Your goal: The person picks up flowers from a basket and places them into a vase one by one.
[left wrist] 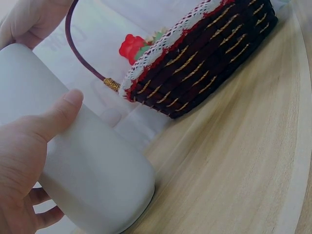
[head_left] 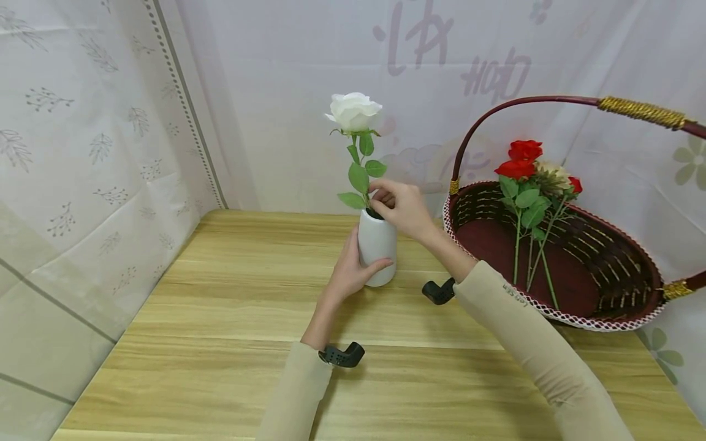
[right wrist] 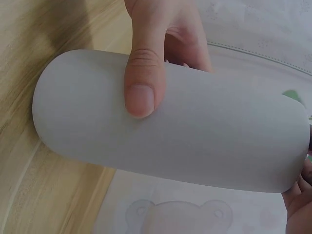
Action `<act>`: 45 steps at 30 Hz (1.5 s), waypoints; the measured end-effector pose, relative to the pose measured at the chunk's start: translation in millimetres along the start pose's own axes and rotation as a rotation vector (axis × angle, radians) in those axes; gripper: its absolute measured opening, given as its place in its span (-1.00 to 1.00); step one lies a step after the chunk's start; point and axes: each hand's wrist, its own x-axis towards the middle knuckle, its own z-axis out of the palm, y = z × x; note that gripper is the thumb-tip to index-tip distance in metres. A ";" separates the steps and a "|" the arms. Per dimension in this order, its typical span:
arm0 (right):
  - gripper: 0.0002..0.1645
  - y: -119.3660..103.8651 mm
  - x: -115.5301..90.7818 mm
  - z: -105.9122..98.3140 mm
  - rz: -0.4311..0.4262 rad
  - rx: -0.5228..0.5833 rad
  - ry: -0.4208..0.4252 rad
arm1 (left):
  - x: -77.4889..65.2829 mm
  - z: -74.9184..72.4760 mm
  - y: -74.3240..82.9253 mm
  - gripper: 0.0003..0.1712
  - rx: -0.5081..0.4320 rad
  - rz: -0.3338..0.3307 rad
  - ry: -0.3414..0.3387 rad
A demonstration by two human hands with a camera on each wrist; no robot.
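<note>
Rose (head_left: 358,176) stands in vase (head_left: 379,244), just beside R hand (head_left: 405,208) & above L hand (head_left: 350,268). L grips vase; R pinches rose low, by vase mouth. Risk: vase cd tip if L slackens w/ R tugging, as rose looks top-heavy.

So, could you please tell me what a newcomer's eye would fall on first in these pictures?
Probably the white rose, standing up from the white vase towards the far side of the table. The left hand grips the vase, while the right hand is at the rose's stem. The red roses in the dark woven basket on the right likely come next.
</note>
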 end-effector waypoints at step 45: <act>-0.84 -6.3 5.8 -8.5 0.064 -0.070 -0.126 | 1.2 -1.3 -3.1 0.13 0.001 0.026 0.000</act>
